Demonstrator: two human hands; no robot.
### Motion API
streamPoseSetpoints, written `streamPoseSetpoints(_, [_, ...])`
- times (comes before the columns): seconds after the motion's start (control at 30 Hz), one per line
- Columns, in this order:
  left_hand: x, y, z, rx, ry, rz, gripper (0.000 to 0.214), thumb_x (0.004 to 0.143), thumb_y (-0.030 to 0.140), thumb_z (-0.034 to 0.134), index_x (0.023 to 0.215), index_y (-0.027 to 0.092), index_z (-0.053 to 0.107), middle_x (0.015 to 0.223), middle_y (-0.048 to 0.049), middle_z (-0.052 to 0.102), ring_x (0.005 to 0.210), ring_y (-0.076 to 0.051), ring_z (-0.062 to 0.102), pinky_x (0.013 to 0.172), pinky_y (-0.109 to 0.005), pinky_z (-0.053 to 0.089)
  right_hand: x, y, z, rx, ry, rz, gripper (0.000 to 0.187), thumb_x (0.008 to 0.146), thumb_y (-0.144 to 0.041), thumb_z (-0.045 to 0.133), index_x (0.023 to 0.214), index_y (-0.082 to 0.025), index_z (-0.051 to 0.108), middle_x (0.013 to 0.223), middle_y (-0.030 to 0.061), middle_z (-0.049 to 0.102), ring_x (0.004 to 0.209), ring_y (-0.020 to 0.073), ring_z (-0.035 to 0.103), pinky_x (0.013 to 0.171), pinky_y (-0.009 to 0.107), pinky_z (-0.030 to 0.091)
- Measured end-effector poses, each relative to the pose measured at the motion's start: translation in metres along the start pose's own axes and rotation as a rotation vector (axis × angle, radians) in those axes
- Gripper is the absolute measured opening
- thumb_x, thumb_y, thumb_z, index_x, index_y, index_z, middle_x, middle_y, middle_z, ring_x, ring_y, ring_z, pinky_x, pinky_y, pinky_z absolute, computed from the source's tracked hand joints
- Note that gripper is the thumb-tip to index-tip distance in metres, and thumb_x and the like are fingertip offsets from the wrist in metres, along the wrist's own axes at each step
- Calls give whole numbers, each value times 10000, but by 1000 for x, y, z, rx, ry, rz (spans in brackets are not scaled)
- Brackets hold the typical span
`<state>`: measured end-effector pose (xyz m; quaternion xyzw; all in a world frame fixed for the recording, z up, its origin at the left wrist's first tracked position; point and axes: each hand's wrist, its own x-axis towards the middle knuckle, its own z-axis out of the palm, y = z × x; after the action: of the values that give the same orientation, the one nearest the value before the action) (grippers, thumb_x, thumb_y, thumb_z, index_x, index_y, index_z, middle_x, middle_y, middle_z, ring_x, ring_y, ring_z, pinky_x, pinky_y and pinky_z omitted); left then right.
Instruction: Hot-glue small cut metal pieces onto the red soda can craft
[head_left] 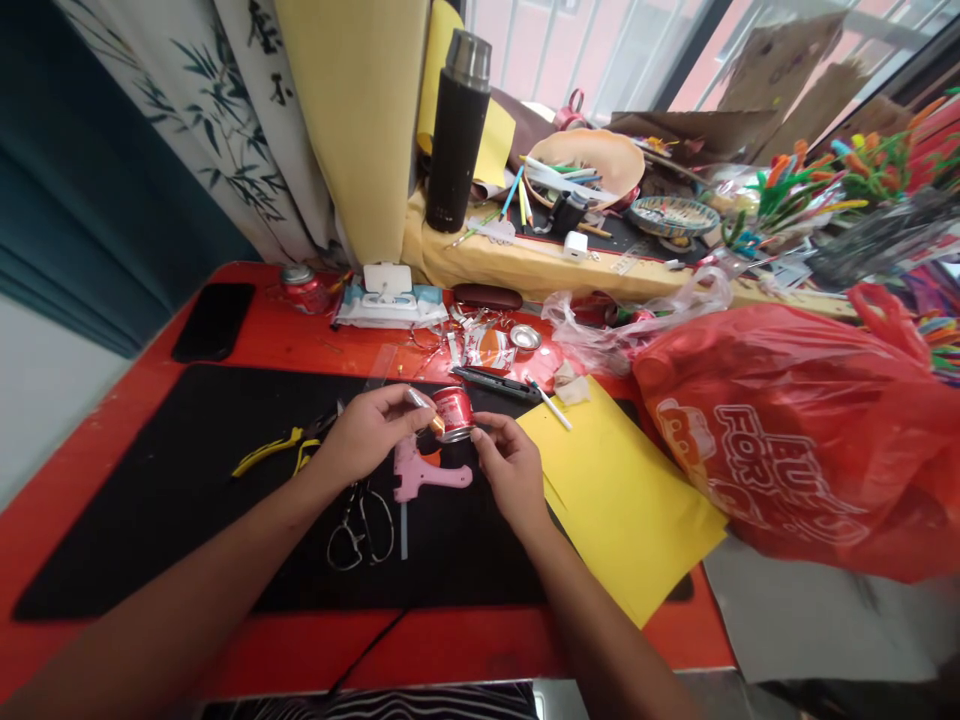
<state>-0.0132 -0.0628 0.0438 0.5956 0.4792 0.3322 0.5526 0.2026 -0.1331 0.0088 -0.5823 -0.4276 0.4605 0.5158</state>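
Note:
My left hand (pixel 373 430) is closed, pinching a small curled piece of silver and orange sheet metal (pixel 429 410) against the side of a short red can (pixel 454 408). My right hand (pixel 514 465) grips the can's lower right edge between thumb and fingers. Just below the can, a pink glue gun (pixel 420 474) lies on the black mat (pixel 202 480), a glue stick poking from its rear. Scissors (pixel 360 530) rest left of the glue gun. Yellow-handled pliers (pixel 274 452) lie beside my left forearm, partly hidden by it.
Yellow paper (pixel 622 510) lies to the right, with a white pen (pixel 551 405) and a box cutter (pixel 495 383) near it. Behind are cut can scraps (pixel 487 347) and a wipes pack (pixel 390 303). A red plastic bag (pixel 772 430) stands right; a phone (pixel 214 322) lies left.

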Motion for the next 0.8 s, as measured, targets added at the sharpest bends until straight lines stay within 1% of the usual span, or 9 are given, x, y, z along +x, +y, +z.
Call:
streamPoseSetpoints(0.03, [2, -1, 1, -6, -11, -7, 345, 896, 548, 847, 953, 211, 802, 747, -27, 784, 523, -184, 673, 537, -297, 529, 0, 2, 0, -6, -8, 6, 338, 959, -467, 770, 1148, -187, 787, 658, -64, 565, 601, 159, 507, 585, 287, 393])
streamPoseSetpoints(0.1, [7, -2, 2, -12, -20, -3, 363, 887, 557, 855, 945, 202, 799, 786, -37, 794, 543, -181, 673, 549, -298, 530, 0, 5, 2, -8, -25, 14, 333, 957, -469, 770, 1142, -192, 782, 661, -67, 561, 602, 161, 508, 590, 288, 398])
streamPoseSetpoints(0.17, [10, -1, 2, -17, -14, 19, 371, 873, 554, 869, 956, 197, 809, 859, -53, 821, 652, -205, 727, 624, -309, 573, 1, 6, 5, -3, -40, 11, 329, 964, -465, 764, 1153, -196, 775, 665, -70, 553, 603, 162, 506, 594, 287, 405])
streamPoseSetpoints(0.23, [14, 1, 2, -26, -3, 43, 375, 864, 553, 876, 963, 195, 821, 926, -65, 843, 784, -234, 773, 734, -330, 617, 1, 5, 8, -1, -50, 0, 326, 975, -455, 751, 1171, -194, 764, 663, -75, 547, 602, 161, 508, 597, 285, 413])
streamPoseSetpoints(0.33, [18, 1, 1, -37, 9, 45, 402, 859, 580, 877, 965, 195, 824, 947, -76, 852, 877, -261, 794, 820, -366, 646, 4, 1, 14, -5, -69, -6, 343, 980, -443, 737, 1207, -186, 741, 644, -90, 534, 575, 152, 491, 586, 278, 412])
streamPoseSetpoints(0.47, [21, -1, 1, -49, 23, 36, 453, 843, 622, 890, 976, 194, 823, 956, -85, 852, 902, -275, 795, 834, -388, 656, 8, -3, 18, -14, -75, 0, 350, 969, -437, 741, 1222, -195, 723, 642, -95, 539, 564, 152, 489, 576, 272, 420])
streamPoseSetpoints(0.6, [24, -2, 1, -55, 25, 47, 447, 855, 612, 884, 999, 192, 828, 1006, -94, 854, 949, -278, 793, 864, -386, 650, 10, -3, 18, -51, -79, -1, 337, 964, -437, 756, 1211, -210, 727, 648, -91, 553, 579, 161, 518, 600, 282, 449])
streamPoseSetpoints(0.7, [28, 0, 2, -56, -2, 50, 442, 862, 610, 874, 992, 192, 818, 975, -91, 847, 912, -274, 790, 828, -375, 640, 12, -4, 18, -73, -75, -13, 327, 964, -428, 751, 1209, -213, 734, 651, -89, 556, 584, 162, 517, 608, 287, 448])
streamPoseSetpoints(0.8, [30, 4, 1, 17, -22, 78, 380, 904, 573, 832, 957, 197, 808, 941, -79, 839, 856, -258, 777, 795, -357, 615, 12, -4, 19, -96, -72, -28, 315, 962, -420, 754, 1206, -220, 746, 662, -85, 559, 598, 164, 524, 619, 288, 449])
